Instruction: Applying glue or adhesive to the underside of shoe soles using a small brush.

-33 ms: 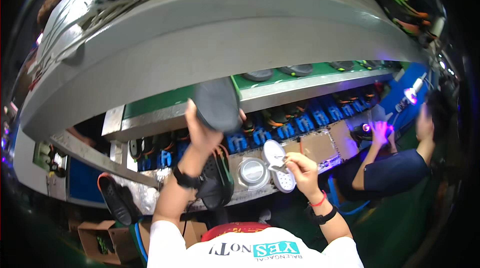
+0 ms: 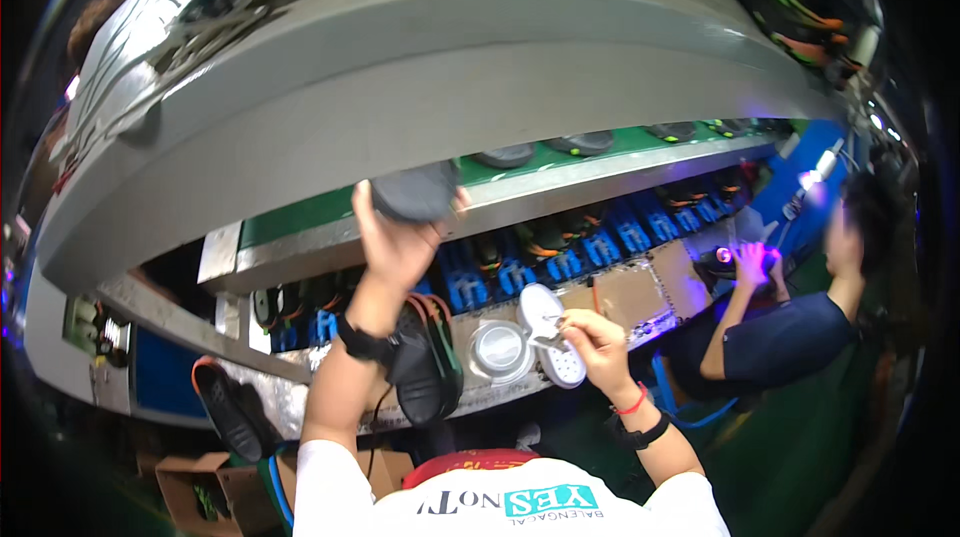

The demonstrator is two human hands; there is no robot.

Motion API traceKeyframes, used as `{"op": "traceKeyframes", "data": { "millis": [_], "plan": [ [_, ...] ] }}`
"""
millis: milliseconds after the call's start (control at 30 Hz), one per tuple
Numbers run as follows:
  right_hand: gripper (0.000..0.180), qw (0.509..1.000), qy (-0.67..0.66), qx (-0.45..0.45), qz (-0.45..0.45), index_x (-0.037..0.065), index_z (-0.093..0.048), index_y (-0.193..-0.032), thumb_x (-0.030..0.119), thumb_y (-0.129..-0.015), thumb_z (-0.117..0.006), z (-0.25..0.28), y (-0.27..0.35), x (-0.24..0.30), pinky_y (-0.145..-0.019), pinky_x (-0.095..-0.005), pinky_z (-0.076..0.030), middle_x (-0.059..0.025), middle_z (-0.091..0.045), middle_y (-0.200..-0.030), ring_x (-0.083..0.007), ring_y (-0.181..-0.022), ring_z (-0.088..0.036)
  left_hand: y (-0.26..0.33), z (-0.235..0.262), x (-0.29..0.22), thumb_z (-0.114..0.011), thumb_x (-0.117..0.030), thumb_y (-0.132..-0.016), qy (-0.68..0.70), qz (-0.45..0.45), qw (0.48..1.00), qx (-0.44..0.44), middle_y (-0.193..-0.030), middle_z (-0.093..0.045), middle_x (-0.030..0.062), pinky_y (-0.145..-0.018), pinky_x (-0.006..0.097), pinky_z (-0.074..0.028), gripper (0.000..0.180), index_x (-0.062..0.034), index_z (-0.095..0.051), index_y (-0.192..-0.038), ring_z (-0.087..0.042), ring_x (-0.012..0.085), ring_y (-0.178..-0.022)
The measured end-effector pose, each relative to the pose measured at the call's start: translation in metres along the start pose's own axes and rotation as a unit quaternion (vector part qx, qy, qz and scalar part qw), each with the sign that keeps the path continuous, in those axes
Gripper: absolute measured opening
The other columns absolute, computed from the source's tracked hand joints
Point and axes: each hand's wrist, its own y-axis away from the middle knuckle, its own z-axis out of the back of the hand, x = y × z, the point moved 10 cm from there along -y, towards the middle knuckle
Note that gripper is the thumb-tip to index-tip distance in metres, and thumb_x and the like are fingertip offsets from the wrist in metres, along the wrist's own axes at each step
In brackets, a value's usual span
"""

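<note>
My left hand (image 2: 396, 249) is closed round a black clog (image 2: 418, 195), held at the opening under the grey hood, above the front edge of the green conveyor belt (image 2: 300, 214). The hood's edge hides part of the clog. My right hand (image 2: 598, 342) pinches something small and thin that I cannot make out, beside a white clog (image 2: 566, 365) with holes in its upper. A round, pale, clear-walled tub (image 2: 500, 349) stands left of the white clog. Left of the tub, a pair of black clogs (image 2: 425, 377) with orange and green edges lies on the bench.
The grey hood (image 2: 480, 77) arches across the front. Several dark clogs (image 2: 585, 144) ride on the belt, and blue shoe racks (image 2: 515, 275) line up below it. A co-worker (image 2: 785, 342) sits at right near a purple lamp. An open carton (image 2: 210, 497) is at lower left.
My left hand has carried the black clog farther in, so less of it shows past the hood. My right hand stays by the white clog; the whole view has shifted slightly.
</note>
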Motion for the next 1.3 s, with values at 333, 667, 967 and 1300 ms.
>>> {"op": "traceKeyframes", "data": {
  "millis": [333, 667, 967, 1300],
  "plan": [
    [0.017, 0.996, -0.021, 0.061, -0.064, -0.001, -0.066, -0.097, 0.013, -0.090, -0.062, -0.054, 0.022, -0.076, -0.071, -0.0272, -0.049, -0.0085, -0.068, -0.090, -0.0137, -0.078, -0.062, 0.158, 0.074, -0.065, -0.051, -0.017, -0.097, -0.531, -0.192, 0.754, -0.335, -0.125, -0.056, 0.0115, -0.074, 0.022, -0.042, 0.038, -0.0029, -0.045, -0.132, -0.053, 0.0087, -0.086],
    [0.023, 0.985, 0.063, 0.139, -0.085, 0.001, -0.067, -0.098, 0.021, -0.091, -0.059, -0.094, 0.033, -0.079, -0.077, -0.0337, -0.049, -0.0092, -0.069, -0.090, -0.0223, -0.083, -0.065, 0.244, 0.274, -0.084, -0.068, -0.013, -0.084, -0.582, -0.273, 0.700, -0.311, -0.117, -0.059, 0.0148, -0.089, 0.034, -0.048, 0.048, 0.0011, -0.049, -0.127, -0.060, 0.0237, -0.099],
    [0.027, 0.970, 0.089, 0.211, -0.084, -0.002, -0.064, -0.102, 0.023, -0.092, -0.059, -0.139, 0.031, -0.082, -0.079, -0.0349, -0.048, -0.0132, -0.067, -0.096, -0.0266, -0.089, -0.064, 0.243, 0.331, -0.057, -0.068, -0.013, -0.085, -0.502, -0.206, 0.777, -0.321, -0.118, -0.059, 0.0137, -0.089, 0.034, -0.048, 0.048, 0.0007, -0.049, -0.127, -0.060, 0.0232, -0.100],
    [0.028, 0.960, 0.079, 0.241, -0.116, -0.001, -0.065, -0.102, 0.024, -0.091, -0.060, -0.159, 0.040, -0.092, -0.077, -0.0342, -0.049, -0.0137, -0.069, -0.092, -0.0251, -0.085, -0.066, 0.287, 0.353, -0.056, -0.068, -0.014, -0.085, -0.448, -0.133, 0.807, -0.360, -0.119, -0.059, 0.0125, -0.090, 0.034, -0.048, 0.049, 0.0002, -0.049, -0.128, -0.059, 0.0227, -0.102]
  ]
}}
